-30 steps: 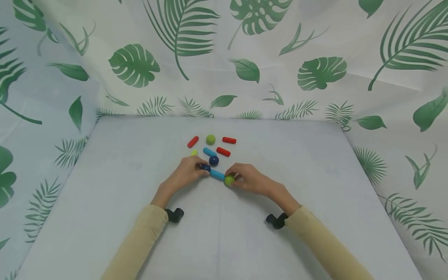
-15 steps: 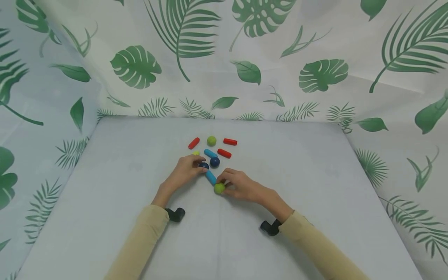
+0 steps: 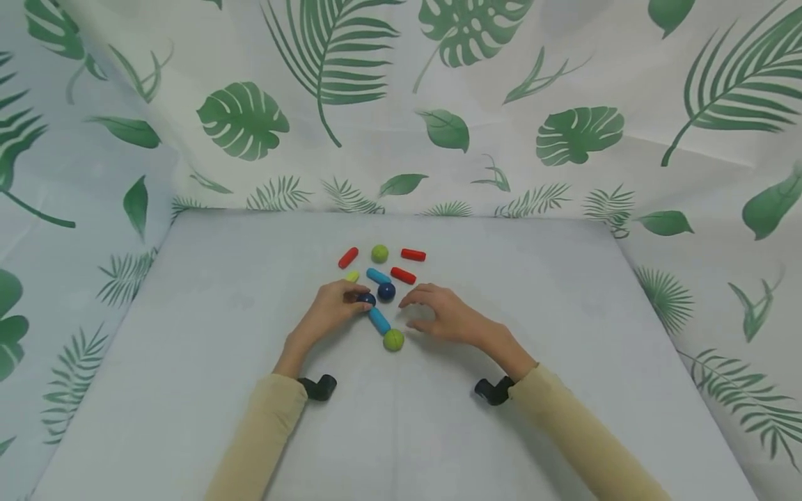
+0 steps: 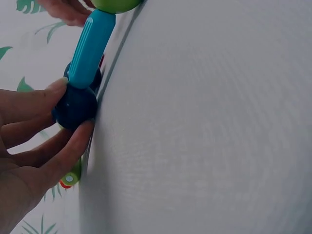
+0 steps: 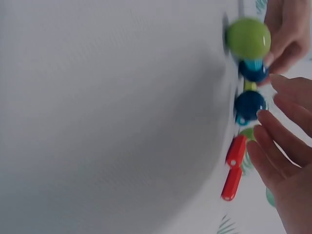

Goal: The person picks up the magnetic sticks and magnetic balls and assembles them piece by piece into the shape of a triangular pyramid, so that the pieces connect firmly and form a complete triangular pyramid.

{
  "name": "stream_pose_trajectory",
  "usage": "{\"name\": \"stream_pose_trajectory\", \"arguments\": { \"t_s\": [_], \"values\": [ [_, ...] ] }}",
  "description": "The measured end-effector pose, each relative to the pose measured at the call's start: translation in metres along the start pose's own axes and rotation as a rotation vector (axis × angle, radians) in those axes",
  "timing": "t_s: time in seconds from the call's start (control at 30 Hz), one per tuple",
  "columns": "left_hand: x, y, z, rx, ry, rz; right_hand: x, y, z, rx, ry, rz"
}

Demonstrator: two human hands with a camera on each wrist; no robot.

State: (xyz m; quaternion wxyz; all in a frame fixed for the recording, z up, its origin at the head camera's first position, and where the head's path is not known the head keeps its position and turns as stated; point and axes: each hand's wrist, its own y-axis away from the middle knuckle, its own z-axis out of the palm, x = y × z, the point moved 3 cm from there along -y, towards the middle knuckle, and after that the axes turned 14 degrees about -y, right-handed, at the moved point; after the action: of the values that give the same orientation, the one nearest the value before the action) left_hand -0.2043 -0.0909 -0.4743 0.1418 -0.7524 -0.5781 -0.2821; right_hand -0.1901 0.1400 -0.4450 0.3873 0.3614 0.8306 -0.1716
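A short chain lies on the white table [image 3: 207,362]: a dark blue ball [image 3: 366,300], a light blue rod [image 3: 379,320] and a lime green ball [image 3: 393,340]. My left hand [image 3: 358,299] pinches the dark blue ball between thumb and fingers; the left wrist view shows the same dark blue ball [image 4: 75,106], joined to the blue rod [image 4: 91,48]. My right hand [image 3: 407,314] hovers just right of the rod, fingers spread and holding nothing. In the right wrist view the green ball [image 5: 248,38] is apart from the fingers [image 5: 273,146].
Behind the chain lie loose pieces: a second dark blue ball [image 3: 386,291], a blue rod [image 3: 378,275], red rods [image 3: 347,257] [image 3: 413,255] [image 3: 403,275], a green ball [image 3: 379,253] and a small yellow-green piece [image 3: 352,276]. A leaf-print cloth [image 3: 438,125] walls the table.
My right hand swung the green-ball end of the rod toward me, then let go of the green ball and drew back to the right. The left hand kept its pinch.
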Motion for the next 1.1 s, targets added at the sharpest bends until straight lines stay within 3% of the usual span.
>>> {"name": "stream_pose_trajectory", "arguments": {
  "t_s": [0.13, 0.23, 0.37, 0.6, 0.9, 1.1],
  "values": [
    [0.002, -0.002, 0.001, 0.014, -0.010, 0.039, 0.008, -0.010, -0.016, 0.069, 0.026, 0.013],
    [0.003, -0.001, 0.002, 0.020, 0.000, 0.033, 0.013, -0.018, -0.024, 0.110, 0.045, 0.027],
    [0.002, 0.001, 0.005, 0.014, 0.005, 0.009, 0.022, -0.027, -0.028, 0.139, 0.060, 0.072],
    [0.003, 0.001, 0.007, 0.021, 0.027, 0.022, 0.038, -0.042, -0.031, 0.194, 0.029, 0.090],
    [0.000, 0.001, 0.009, 0.008, 0.038, 0.018, 0.049, -0.059, -0.024, 0.190, 0.057, 0.189],
    [-0.003, 0.001, 0.006, 0.002, 0.029, 0.013, 0.050, -0.067, -0.016, 0.161, 0.094, 0.169]
  ]
}}
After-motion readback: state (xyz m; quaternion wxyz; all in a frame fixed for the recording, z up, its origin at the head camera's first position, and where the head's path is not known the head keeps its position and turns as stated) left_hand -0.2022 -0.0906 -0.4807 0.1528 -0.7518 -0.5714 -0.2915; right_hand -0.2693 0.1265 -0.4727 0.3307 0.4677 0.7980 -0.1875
